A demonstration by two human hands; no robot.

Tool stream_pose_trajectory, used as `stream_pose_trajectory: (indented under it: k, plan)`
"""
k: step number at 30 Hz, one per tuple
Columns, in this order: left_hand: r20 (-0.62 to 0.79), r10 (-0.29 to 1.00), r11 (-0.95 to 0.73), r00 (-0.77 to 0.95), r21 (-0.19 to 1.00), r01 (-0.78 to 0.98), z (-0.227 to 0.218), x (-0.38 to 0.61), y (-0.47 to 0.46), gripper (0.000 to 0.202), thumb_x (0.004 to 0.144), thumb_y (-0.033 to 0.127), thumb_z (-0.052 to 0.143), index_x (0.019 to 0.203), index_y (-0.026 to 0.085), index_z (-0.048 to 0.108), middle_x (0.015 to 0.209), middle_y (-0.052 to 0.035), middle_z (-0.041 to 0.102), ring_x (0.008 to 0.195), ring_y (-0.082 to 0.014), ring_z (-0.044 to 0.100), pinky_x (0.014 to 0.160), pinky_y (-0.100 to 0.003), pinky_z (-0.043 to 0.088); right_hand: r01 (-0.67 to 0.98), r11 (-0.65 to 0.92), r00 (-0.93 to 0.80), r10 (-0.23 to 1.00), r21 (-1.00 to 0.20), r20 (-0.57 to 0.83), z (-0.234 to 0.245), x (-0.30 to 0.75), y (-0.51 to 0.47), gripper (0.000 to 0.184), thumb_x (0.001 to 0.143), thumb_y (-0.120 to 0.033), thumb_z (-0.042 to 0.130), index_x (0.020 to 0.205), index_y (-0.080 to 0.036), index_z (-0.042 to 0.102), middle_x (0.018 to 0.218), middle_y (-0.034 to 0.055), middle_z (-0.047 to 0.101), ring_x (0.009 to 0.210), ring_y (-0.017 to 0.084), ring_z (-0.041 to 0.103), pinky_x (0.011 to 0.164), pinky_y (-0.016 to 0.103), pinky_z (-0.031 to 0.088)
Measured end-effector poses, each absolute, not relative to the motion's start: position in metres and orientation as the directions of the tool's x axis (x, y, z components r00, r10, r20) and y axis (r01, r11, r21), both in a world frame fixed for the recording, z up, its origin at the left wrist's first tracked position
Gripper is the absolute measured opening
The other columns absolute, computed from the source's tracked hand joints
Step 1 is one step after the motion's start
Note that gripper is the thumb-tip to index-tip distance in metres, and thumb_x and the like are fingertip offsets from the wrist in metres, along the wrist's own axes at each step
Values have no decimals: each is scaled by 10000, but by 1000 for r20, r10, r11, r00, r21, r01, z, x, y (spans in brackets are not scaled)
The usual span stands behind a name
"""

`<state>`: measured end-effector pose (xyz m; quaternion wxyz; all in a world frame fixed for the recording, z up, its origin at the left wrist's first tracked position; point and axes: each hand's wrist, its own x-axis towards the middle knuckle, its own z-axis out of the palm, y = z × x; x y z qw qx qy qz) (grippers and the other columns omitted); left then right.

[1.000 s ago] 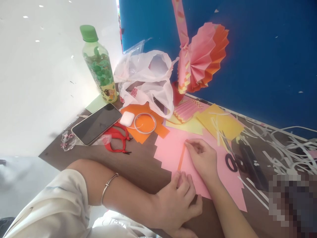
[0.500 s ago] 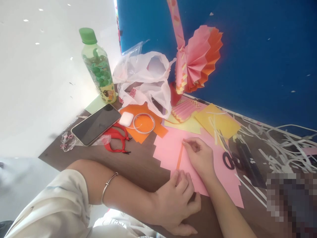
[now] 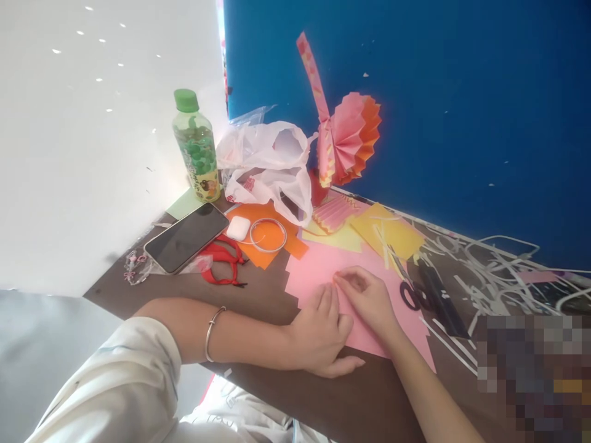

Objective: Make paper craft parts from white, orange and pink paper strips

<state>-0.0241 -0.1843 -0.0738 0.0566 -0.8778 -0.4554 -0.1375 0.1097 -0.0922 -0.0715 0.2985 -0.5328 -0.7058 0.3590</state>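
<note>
A pink paper sheet (image 3: pixel 314 271) with a stepped edge lies on the dark brown table (image 3: pixel 258 301). My left hand (image 3: pixel 323 335) rests on it, fingers laid flat and pressing down, thumb spread toward the table's near edge. A metal bangle (image 3: pixel 211 332) circles that wrist. My right hand (image 3: pixel 367 298) sits just right of it on the same sheet, thumb and forefinger pinched together at the left fingertips. The thin orange strip they pinched a moment ago is hidden under my left fingers.
Black scissors (image 3: pixel 415 295) lie right of my hands, beside a tangle of white paper strips (image 3: pixel 498 271). Behind are yellow paper (image 3: pixel 392 231), orange paper (image 3: pixel 272 237), a pleated paper fan (image 3: pixel 346 138), a plastic bag (image 3: pixel 268 160), a green bottle (image 3: pixel 198 147), a phone (image 3: pixel 187 237), an earbud case (image 3: pixel 238 227) and red cord (image 3: pixel 221 258).
My left hand slid up along the orange strip until its fingertips met my right hand, covering the strip. The view pulled back a little.
</note>
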Motion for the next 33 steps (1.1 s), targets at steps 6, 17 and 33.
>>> stream_pose_trajectory:
  k: [6, 17, 33]
  plan:
    - [269, 788, -588, 554, 64, 806, -77, -23, -186, 668, 825, 623, 258, 1005, 44, 537, 1191, -305, 510, 1135, -370, 479, 1007, -491, 208, 489, 115, -238, 971, -864, -6, -62, 110, -83, 310, 651, -299, 679, 899, -190, 528, 772, 23, 607, 735, 167, 599, 685, 303, 495]
    - [248, 788, -590, 564, 39, 807, -72, -23, -185, 648, 825, 620, 264, 980, 52, 537, 1196, -316, 497, 1133, -389, 476, 976, -477, 236, 553, 241, -294, 952, -798, 84, -68, 110, -60, 166, 694, -339, 647, 750, -185, 625, 821, 51, 657, 781, 191, 606, 757, 352, 490]
    - [230, 795, -588, 561, 71, 805, -71, -23, -184, 645, 814, 639, 284, 969, 66, 536, 1207, -309, 492, 1154, -392, 458, 959, -470, 269, 572, 306, -294, 943, -761, 158, -77, 108, -60, 124, 717, -312, 608, 727, -189, 603, 800, 40, 608, 752, 181, 574, 716, 338, 469]
